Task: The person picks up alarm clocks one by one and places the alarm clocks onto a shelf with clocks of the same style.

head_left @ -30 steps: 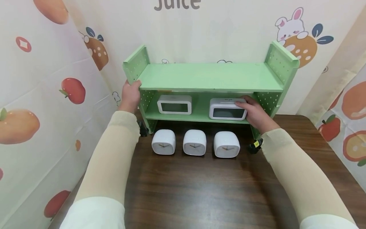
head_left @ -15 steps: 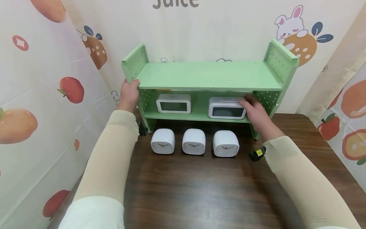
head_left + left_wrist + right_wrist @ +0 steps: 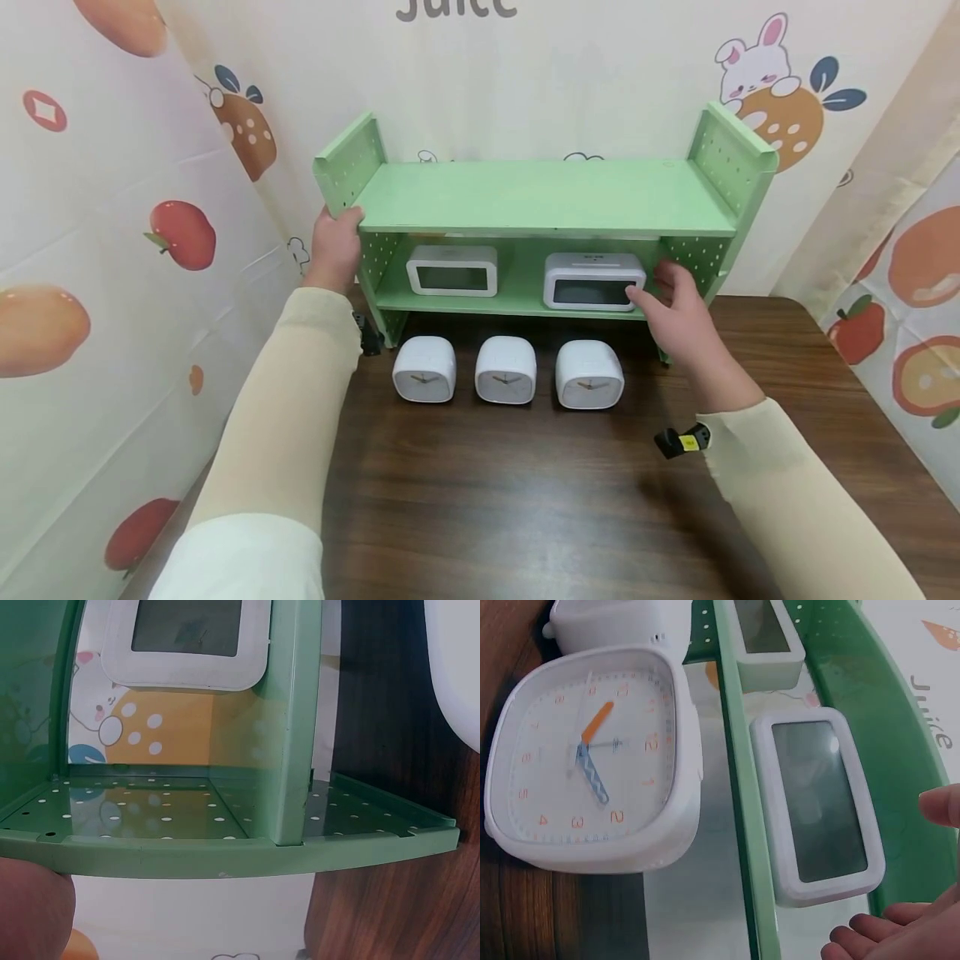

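My left hand (image 3: 335,250) grips the left side panel of a green two-tier shelf (image 3: 543,196); only a fingertip (image 3: 34,907) shows in the left wrist view. On the lower tier stand two white digital clocks with dark screens. The right digital clock (image 3: 594,282) is nearest to my right hand (image 3: 686,325), which is off it, fingers loosely bent and parted from the thumb. The right wrist view shows a gap between that hand and the digital clock (image 3: 821,806). Farther left sits the other digital clock (image 3: 452,272), apart from both hands.
In front of the shelf, three white analog clocks stand in a row on the dark wooden table (image 3: 480,500): a left one (image 3: 424,369), a middle one (image 3: 506,370) and a right one (image 3: 589,375). Fruit-printed curtains (image 3: 525,92) hang behind and at both sides.
My right hand has let go of the right digital clock and drawn back toward the right and front, its fingers spreading. The clock stays on the lower tier. My left hand keeps its grip.
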Tool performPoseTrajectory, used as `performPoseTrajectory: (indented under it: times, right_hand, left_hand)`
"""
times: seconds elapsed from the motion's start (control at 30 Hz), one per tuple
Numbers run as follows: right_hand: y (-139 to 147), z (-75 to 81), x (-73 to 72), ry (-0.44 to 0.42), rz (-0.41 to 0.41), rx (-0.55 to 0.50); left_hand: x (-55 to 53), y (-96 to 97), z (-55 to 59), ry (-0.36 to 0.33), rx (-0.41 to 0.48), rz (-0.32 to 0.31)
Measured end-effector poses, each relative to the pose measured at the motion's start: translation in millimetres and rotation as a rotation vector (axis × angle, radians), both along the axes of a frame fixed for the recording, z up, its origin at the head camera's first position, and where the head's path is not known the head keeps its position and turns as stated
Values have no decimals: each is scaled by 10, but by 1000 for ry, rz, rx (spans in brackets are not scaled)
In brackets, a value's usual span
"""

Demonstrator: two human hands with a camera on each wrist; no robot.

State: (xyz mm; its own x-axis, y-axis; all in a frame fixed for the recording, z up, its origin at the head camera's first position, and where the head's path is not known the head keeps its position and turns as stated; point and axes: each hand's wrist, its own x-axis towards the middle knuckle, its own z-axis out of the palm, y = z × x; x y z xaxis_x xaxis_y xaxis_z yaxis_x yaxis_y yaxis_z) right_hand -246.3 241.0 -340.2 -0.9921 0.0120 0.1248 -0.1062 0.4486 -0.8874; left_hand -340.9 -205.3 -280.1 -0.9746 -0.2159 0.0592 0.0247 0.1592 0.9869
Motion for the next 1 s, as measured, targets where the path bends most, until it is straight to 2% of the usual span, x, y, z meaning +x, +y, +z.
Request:
performPoseTrajectory:
  times: [0.23, 0.43, 0.67, 0.73, 1.0]
  right_hand:
    - [-62, -35, 206, 49, -3, 1]
    - [-150, -153, 358, 80, -56, -58]
    - [-343, -432, 478, 184, -116, -182]
    - [-380, -525, 496, 192, -118, -181]
    - [-454, -808, 511, 120, -72, -134]
  left_hand:
    - [1, 6, 7, -10, 7, -3]
    - [31, 18, 39, -17, 10, -12]
    - [49, 26, 64, -24, 14, -10]
    - [41, 25, 61, -18, 23, -8]
    - [33, 17, 34, 5, 38, 3]
